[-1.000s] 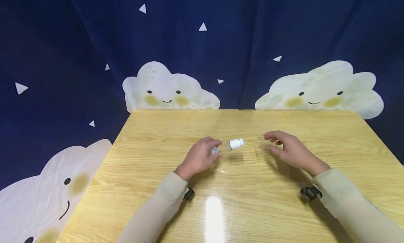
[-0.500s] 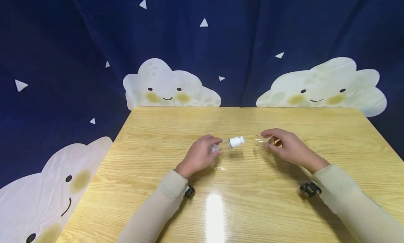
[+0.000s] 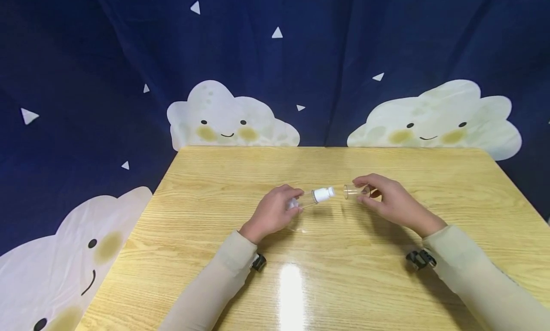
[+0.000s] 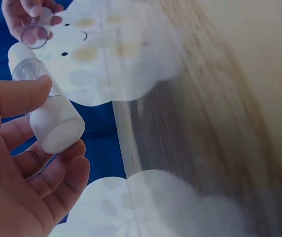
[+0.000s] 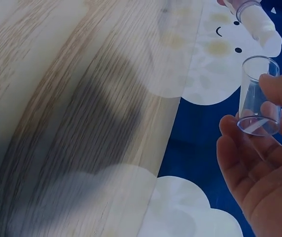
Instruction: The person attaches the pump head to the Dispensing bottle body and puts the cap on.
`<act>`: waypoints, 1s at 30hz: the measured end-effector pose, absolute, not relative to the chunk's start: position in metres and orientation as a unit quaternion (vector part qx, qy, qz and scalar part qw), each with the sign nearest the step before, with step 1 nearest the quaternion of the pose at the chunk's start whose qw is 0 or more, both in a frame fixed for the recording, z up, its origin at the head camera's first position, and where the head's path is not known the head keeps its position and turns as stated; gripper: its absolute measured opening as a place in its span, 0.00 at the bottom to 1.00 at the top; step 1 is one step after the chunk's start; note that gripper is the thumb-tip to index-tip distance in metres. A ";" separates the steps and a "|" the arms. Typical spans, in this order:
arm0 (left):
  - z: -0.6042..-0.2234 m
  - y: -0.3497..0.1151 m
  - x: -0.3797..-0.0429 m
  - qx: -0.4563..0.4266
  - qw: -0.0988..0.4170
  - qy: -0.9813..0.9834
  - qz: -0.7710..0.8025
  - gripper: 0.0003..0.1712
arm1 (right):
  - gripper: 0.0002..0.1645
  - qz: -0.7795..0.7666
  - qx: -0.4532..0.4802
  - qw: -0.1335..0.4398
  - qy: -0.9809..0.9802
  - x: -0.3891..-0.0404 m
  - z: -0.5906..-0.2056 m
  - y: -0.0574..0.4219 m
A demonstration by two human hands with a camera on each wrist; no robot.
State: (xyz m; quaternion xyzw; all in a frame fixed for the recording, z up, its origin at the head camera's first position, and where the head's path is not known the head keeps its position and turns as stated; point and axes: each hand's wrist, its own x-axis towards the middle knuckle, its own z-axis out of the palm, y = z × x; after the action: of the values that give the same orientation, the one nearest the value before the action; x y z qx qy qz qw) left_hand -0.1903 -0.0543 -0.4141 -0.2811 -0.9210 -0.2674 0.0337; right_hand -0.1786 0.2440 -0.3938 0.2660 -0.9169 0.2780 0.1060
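Observation:
My left hand (image 3: 275,209) grips a small clear bottle (image 4: 27,70) with a white pump top (image 3: 323,194) that points right, toward the other hand. The bottle lies tilted nearly level above the table, and its white base (image 4: 59,126) shows in the left wrist view. Thumb and fingers of my right hand (image 3: 388,199) pinch a clear cylindrical cap (image 5: 259,96). Its open rim (image 3: 345,192) faces the pump top, with a small gap between them in the head view.
Both hands are over a light wood table (image 3: 343,283). Behind it hangs a dark blue curtain (image 3: 240,49) with printed white clouds (image 3: 232,123). A dark wrist camera (image 3: 421,259) sits on the right sleeve, another camera (image 3: 259,262) on the left.
My right hand has moved the clear cap left, closer to the pump top. The left hand and the bottle have stayed almost in place.

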 end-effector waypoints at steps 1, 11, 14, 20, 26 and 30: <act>-0.414 -0.054 -0.190 -0.282 0.033 -0.921 -0.267 0.23 | 0.19 0.278 0.266 0.107 -0.917 -0.178 -0.394 0.243; -0.412 -0.054 -0.190 -0.292 0.041 -0.920 -0.257 0.23 | 0.19 0.280 0.277 0.112 -0.912 -0.177 -0.392 0.239; -0.412 -0.055 -0.190 -0.293 0.039 -0.920 -0.260 0.23 | 0.19 0.280 0.278 0.111 -0.912 -0.177 -0.392 0.238; -0.413 -0.053 -0.189 -0.294 0.033 -0.921 -0.253 0.23 | 0.19 0.269 0.285 0.108 -0.914 -0.177 -0.389 0.235; -0.412 -0.052 -0.188 -0.294 0.032 -0.921 -0.254 0.23 | 0.20 0.264 0.287 0.108 -0.914 -0.176 -0.386 0.231; -0.412 -0.051 -0.188 -0.294 0.027 -0.921 -0.253 0.23 | 0.20 0.261 0.288 0.107 -0.915 -0.175 -0.384 0.229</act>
State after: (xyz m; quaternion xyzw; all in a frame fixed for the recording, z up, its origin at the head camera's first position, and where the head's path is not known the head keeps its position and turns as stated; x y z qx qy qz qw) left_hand -0.1876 -0.0512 -0.4118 -0.2940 -0.9214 -0.2527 0.0272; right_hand -0.1751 0.2295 -0.3843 0.2880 -0.9152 0.2610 0.1067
